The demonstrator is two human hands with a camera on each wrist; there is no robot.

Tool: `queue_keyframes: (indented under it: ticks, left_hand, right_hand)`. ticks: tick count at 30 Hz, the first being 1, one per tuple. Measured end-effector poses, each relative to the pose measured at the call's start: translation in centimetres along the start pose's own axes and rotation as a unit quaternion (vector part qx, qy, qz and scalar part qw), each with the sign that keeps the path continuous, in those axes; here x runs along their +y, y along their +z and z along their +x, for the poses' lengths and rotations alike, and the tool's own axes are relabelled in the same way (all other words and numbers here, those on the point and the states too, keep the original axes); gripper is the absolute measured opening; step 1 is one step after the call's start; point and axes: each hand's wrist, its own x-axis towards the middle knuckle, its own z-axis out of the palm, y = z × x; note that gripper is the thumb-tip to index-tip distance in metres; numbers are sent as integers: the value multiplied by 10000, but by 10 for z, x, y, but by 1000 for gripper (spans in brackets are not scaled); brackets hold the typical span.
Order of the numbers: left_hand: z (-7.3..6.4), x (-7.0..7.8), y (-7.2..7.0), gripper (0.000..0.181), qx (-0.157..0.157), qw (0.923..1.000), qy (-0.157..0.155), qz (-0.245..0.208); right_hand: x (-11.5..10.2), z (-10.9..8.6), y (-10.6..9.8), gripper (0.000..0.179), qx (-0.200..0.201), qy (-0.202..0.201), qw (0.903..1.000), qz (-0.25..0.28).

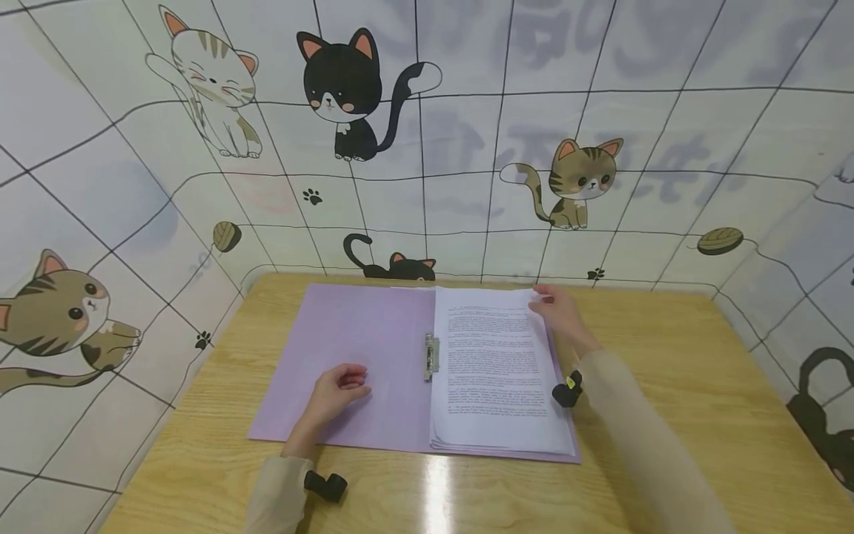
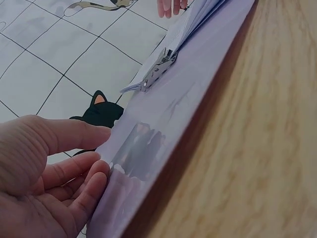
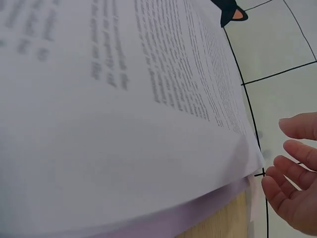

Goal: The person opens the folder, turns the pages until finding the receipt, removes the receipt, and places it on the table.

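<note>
A purple folder (image 1: 360, 326) lies spread out on the wooden table. On its right half sits a stack of printed sheets (image 1: 497, 356), next to a metal clip (image 1: 431, 357) near the spine. My left hand (image 1: 339, 391) hovers over the folder's bare left cover, fingers loosely curved with nothing between them; the left wrist view shows the cover (image 2: 143, 153) right beyond the fingertips. At the top right corner of the sheets is my right hand (image 1: 560, 315). In the right wrist view, its thumb and fingers (image 3: 297, 173) are spread apart beside the paper corner, holding nothing.
The wooden table (image 1: 654, 386) extends past the folder on both sides and in front. A white grid-patterned covering (image 1: 460, 141) with cartoon cats rises behind and at both sides. Each wrist wears a small black camera (image 1: 325, 486).
</note>
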Motion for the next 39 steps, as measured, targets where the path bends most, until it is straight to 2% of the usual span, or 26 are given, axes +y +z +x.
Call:
queue_keyframes:
  ticks: [3, 6, 7, 12, 17, 24, 31, 39]
  left_hand:
    - [-3, 5, 0, 32, -4, 10000, -28, 21]
    - [-2, 2, 0, 32, 5, 10000, -18, 75]
    - [-2, 3, 0, 33, 40, 9999, -107, 75]
    - [9, -23, 3, 35, 64, 9998, -156, 43]
    - [11, -28, 3, 35, 56, 9998, -192, 15]
    - [11, -28, 4, 35, 73, 9995, -296, 38]
    - [12, -30, 5, 35, 104, 9995, -282, 48]
    - [13, -32, 5, 35, 118, 9995, -279, 86]
  right_hand:
    - [2, 13, -1, 49, -108, 1, 9996, -260]
    - [4, 22, -2, 49, -261, 27, 9991, -346]
    - [4, 24, -2, 49, -287, -11, 9987, -420]
    - [-1, 31, -3, 48, -387, -123, 9947, -944]
    - [-5, 35, -3, 48, -481, -39, 9888, -1413]
    - [-4, 41, -3, 40, -262, -601, 9758, -2086]
    - [-6, 43, -4, 32, -93, -618, 9786, -1958]
    - [-17, 33, -6, 23, -56, -385, 9917, -1223]
